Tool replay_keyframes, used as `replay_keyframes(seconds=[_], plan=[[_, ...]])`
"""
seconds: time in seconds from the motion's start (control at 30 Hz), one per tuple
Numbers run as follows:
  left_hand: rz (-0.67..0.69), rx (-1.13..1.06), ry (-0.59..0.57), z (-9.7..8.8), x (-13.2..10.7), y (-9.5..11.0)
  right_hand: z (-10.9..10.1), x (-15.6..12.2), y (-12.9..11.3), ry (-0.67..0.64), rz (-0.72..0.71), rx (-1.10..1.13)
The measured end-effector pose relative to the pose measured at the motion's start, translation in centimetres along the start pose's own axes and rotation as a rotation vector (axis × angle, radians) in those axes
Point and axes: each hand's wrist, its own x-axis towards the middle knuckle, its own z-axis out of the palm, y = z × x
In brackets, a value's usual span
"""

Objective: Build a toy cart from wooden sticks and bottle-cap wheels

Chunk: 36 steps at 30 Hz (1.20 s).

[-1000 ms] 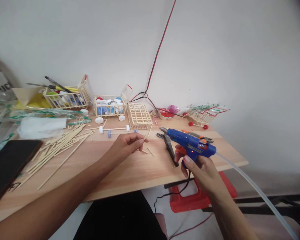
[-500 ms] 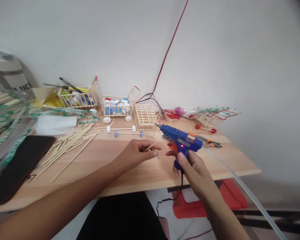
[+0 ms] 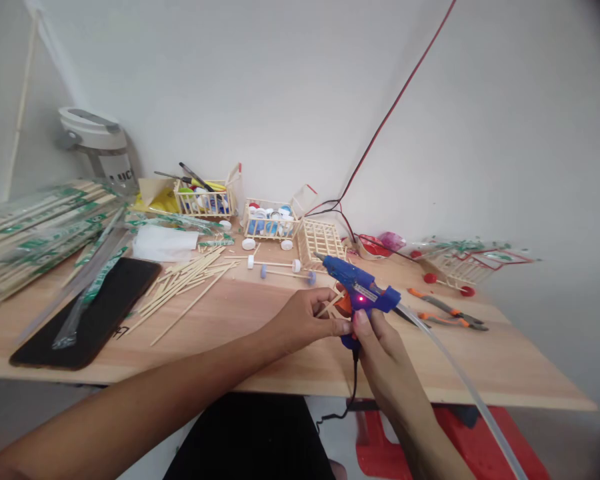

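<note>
Right grip (image 3: pixel 383 357) closed around the handle of a blue hot glue gun (image 3: pixel 359 287), I hold its nozzle pointing up and to the left, with a red light glowing on its body. My left grip (image 3: pixel 305 321) reaches across the bench (image 3: pixel 505 363), the forearm stretched in from the lower left and the wrist nearly level. Its fingertips (image 3: pixel 336 327) pinch small crossed wooden sticks (image 3: pixel 330 305) just beside the gun, and my two hands almost touch. A black cord (image 3: pixel 354 383) drops from the handle, and a long clear glue stick (image 3: pixel 460 380) runs to the lower right. Loose wooden sticks (image 3: pixel 180 287) lie beyond my left forearm, and orange-handled pliers (image 3: pixel 450 317) lie to the right.
</note>
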Motion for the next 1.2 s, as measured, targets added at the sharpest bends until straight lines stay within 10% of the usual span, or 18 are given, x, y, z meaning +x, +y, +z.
replay_keyframes(seconds=[0.37, 0.67, 1.2], plan=[[-0.080, -0.028, -0.023, 0.7, -0.4, 0.5, -0.4, -0.4, -0.7, 0.016, -0.110, -0.115], [-0.081, 0.056, 0.047, 0.8, -0.4, 0.2, -2.5, -1.6, -0.4, 0.525, -0.185, 0.075], [-0.075, 0.171, 0.060, 0.5, -0.6, 0.3, -3.1, -0.9, -1.9, 0.515, -0.258, -0.182]])
